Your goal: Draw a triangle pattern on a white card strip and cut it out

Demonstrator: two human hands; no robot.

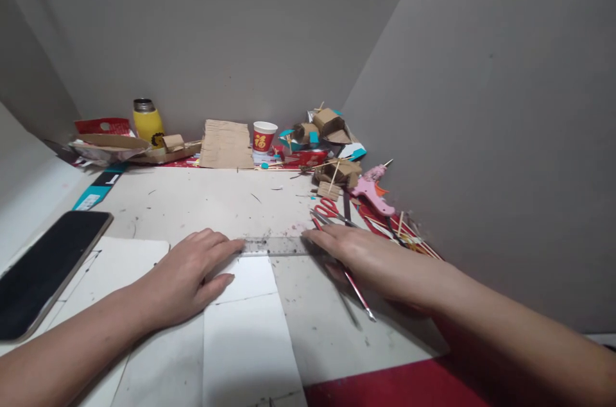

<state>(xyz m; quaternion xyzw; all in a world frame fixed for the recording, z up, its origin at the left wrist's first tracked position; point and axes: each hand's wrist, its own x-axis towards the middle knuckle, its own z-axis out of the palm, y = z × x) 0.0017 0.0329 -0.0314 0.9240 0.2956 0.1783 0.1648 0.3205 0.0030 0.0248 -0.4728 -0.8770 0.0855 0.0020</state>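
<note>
A clear ruler [276,245] lies crosswise over the top of a white paper strip [245,330], which has a thin line drawn across it. My left hand [192,272] rests flat with its fingers stretched; the index fingertip presses the ruler's left end and the thumb is over the paper. At the ruler's other end, my right hand [356,253] has a slim red pencil [355,288] in it, its lower end sticking out beneath the palm. The right fingertips touch the ruler; some of those fingers are hidden.
Red-handled scissors [327,207] lie just beyond my right hand, near a pink glue gun [373,192]. Cardboard pieces [226,145], a paper cup [264,137] and a yellow bottle [148,123] line the back wall. A phone [48,272] lies at left on a marked white sheet [129,253].
</note>
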